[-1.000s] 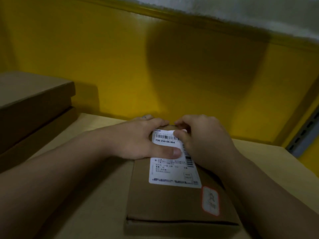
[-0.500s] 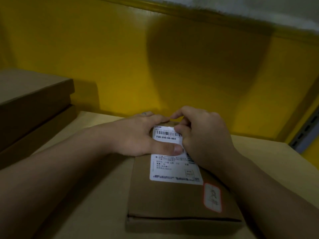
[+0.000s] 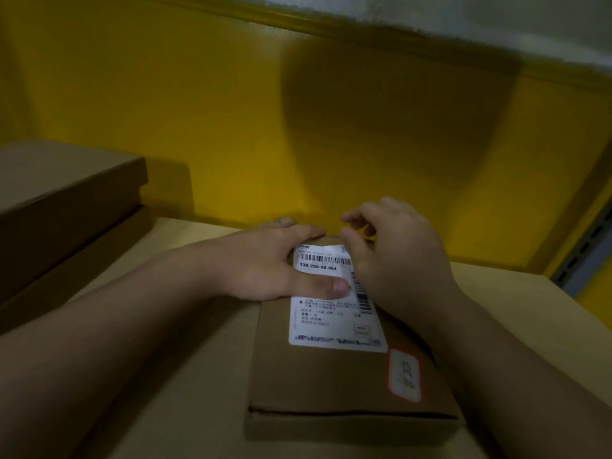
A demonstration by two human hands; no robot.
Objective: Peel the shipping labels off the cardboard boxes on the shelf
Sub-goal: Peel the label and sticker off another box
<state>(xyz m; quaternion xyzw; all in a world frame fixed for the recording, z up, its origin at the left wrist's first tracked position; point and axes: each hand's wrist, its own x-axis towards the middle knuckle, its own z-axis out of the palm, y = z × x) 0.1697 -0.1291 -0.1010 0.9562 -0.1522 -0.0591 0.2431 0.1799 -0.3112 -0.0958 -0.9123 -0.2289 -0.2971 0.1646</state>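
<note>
Head camera is looking down at a flat brown cardboard box (image 3: 331, 379) lying on a pale tan shelf board (image 3: 530, 309). A white paper shipping label with black bar codes (image 3: 331, 323) is sticking to the box top.

The left hand (image 3: 261, 270) is lying flat over the far end of the box with straight fingers. Its thumb is pressing down across the label. The right hand (image 3: 397, 260) is sitting just to the right of that thumb, with curled fingers over the label's far right corner. That corner is looking a little lifted. I cannot tell if the right hand is really pinching the paper or only picking at it.

The label's long side is running from the fingertips back toward the wrists. So I think the pull needs to come toward the body, once the left thumb is lifting off. The right hand is the nearer one to the loose corner.

The right hand is hiding part of the label's right edge, and the small print is too blurry to read. A small red-edged sticker (image 3: 404, 376) is sitting just beside the right wrist. Two stacked brown boxes (image 3: 66, 200) are resting out past the left forearm. A yellow wall (image 3: 198, 111) is standing beyond both hands.
</note>
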